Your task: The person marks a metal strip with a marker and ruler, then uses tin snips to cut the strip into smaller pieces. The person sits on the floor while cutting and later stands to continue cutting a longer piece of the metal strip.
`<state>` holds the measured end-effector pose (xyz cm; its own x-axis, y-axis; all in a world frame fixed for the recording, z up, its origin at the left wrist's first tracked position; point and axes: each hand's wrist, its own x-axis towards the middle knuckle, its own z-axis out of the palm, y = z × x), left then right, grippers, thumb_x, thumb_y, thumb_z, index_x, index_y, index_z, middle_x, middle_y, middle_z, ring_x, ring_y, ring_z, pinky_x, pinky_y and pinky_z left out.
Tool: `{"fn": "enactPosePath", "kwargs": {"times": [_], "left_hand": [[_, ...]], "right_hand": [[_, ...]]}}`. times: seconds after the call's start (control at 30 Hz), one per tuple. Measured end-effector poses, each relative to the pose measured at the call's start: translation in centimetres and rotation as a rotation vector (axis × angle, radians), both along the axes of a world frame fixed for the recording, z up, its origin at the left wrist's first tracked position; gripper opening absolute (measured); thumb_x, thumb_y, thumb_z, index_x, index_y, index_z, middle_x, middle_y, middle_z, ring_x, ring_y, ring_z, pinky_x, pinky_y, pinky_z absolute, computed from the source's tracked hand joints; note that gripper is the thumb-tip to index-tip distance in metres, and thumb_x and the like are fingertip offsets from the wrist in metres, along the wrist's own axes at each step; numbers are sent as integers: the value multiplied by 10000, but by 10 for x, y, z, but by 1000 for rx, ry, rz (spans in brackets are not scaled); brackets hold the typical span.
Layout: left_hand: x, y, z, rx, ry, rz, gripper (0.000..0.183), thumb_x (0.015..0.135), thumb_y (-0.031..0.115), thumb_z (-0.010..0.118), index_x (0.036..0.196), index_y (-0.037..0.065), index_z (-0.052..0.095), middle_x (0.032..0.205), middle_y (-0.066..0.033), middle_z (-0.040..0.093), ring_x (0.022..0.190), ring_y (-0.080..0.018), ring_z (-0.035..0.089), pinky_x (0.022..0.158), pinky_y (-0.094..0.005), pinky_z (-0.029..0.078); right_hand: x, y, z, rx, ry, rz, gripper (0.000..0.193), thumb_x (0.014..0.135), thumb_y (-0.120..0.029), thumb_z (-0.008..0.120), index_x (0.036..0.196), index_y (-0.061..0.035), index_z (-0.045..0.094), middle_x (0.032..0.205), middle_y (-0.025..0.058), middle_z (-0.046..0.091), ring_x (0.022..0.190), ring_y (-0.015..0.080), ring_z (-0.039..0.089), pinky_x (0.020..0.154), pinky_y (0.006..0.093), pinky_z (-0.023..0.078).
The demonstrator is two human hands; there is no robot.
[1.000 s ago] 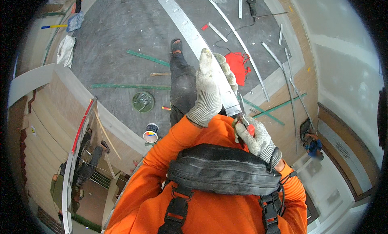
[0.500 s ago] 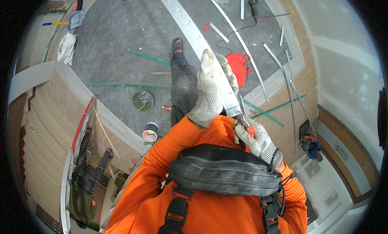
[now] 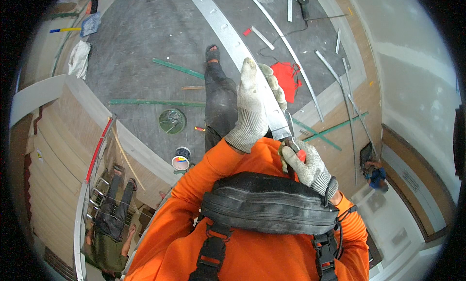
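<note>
Strip (image 3: pixel 224 31) slants out above the floor (image 3: pixel 145 43); your left hand (image 3: pixel 250 106) has it between thumb and fingers, while your right hand (image 3: pixel 310 169) wraps round a red-handled tool (image 3: pixel 301 155) at its near end.

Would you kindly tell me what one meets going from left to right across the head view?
White sack → green tub → sandalled foot → gloved left hand → gloved right hand → person in blue.
</note>
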<state>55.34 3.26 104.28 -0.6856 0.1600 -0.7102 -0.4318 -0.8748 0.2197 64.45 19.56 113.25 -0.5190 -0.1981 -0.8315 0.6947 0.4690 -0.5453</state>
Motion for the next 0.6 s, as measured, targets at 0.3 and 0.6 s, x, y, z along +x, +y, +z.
{"fn": "enactPosePath", "kwargs": {"times": [0.3,0.6], "left_hand": [[2,0,-5,7,45,-13,515,1023,673,506,1020,162,564,739,6,564,590,-178,580,505,-374,472],[4,-3,-3,-7,34,-10,532,1029,673,490,1037,145,551,753,-5,555,593,-182,576,501,-376,473]], "right_hand": [[1,-1,-1,-5,-10,-21,295,1070,-308,585,925,-55,628,675,49,604,637,167,592,648,349,488],[0,-6,2,24,8,21,312,1067,-316,582,908,-52,631,666,68,601,633,195,602,651,363,492]]}}
